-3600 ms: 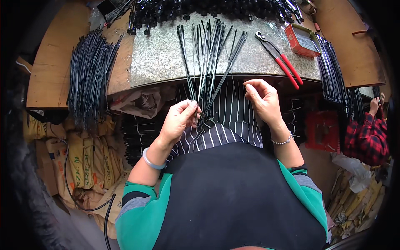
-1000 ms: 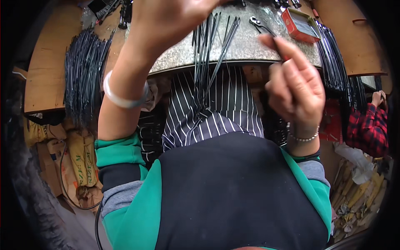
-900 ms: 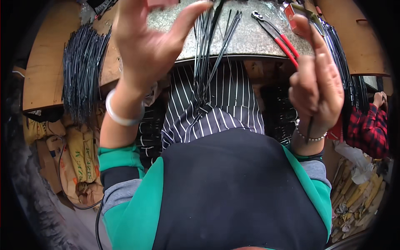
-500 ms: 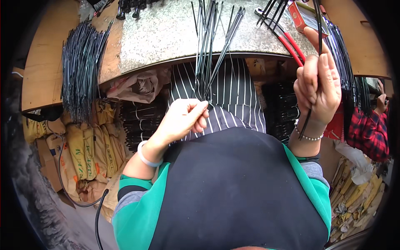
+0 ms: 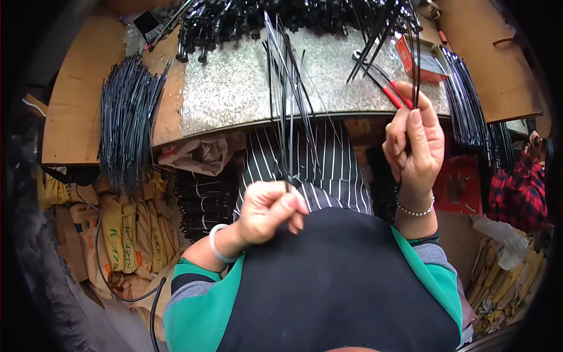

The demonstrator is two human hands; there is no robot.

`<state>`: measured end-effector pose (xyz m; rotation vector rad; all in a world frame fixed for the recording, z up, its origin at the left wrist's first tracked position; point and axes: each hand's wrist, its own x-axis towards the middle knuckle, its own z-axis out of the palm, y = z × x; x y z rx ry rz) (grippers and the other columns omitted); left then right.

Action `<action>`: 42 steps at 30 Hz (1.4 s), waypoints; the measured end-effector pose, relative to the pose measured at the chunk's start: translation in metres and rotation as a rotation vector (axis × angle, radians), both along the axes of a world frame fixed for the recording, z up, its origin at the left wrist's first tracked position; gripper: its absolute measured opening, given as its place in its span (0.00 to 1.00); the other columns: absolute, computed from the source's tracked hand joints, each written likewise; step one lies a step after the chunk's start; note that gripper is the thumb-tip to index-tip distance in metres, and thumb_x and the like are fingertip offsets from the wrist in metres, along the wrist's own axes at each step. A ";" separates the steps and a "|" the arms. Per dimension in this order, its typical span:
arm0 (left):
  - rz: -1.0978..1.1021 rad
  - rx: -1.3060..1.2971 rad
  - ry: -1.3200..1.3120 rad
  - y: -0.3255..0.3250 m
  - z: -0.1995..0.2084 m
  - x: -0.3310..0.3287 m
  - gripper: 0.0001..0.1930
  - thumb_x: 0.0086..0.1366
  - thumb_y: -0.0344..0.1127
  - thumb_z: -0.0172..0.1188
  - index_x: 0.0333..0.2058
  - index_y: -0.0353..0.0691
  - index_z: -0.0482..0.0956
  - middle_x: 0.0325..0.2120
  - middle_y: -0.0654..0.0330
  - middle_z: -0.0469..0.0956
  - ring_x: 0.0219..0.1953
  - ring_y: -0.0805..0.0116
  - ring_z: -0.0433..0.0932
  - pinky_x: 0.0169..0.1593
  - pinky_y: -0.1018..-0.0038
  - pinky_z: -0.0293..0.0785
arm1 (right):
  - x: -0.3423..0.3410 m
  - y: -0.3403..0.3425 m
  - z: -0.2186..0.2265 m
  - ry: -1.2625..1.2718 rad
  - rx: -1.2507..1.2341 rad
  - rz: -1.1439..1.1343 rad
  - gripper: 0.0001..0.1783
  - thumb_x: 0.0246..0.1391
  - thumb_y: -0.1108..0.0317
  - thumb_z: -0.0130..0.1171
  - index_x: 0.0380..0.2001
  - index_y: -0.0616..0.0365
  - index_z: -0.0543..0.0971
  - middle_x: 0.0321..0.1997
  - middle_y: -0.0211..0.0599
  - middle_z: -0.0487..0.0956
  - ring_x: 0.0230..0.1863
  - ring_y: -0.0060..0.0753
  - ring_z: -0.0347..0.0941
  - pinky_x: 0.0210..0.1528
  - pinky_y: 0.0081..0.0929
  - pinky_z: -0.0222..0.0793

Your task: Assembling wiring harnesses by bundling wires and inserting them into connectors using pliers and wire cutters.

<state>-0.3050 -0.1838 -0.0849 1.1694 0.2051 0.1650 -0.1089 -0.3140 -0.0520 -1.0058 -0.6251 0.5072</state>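
While the right hand [image 5: 417, 141] is moving nearer the left hand [image 5: 270, 212], its fingers are pinching some rods [image 5: 417, 76], closing on the bundle [image 5: 285, 97] overhanging the desk's [image 5: 217, 88] front edge; left fingers are curling at its lower end, grip unclear.

Bright tabletop [image 5: 226, 88], bent edges, blackened corners.

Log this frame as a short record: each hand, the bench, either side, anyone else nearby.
Left hand: at the near end of the fanned black strands; whether its grip is closed on them is unclear
Right hand: holds several thin black strands between thumb and fingers
Bench: red-handled pliers, open red box, heap of black parts
Left side: pile of dark strands
Right side: second pile
Nearby: another person's checked sleeve
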 end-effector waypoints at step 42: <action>0.279 0.554 0.218 0.054 -0.026 -0.008 0.20 0.68 0.41 0.41 0.18 0.37 0.68 0.10 0.70 0.60 0.11 0.83 0.52 0.16 0.82 0.48 | -0.011 0.027 -0.022 -0.231 -0.142 0.045 0.18 0.63 0.68 0.36 0.52 0.67 0.58 0.25 0.42 0.75 0.16 0.16 0.66 0.19 0.09 0.63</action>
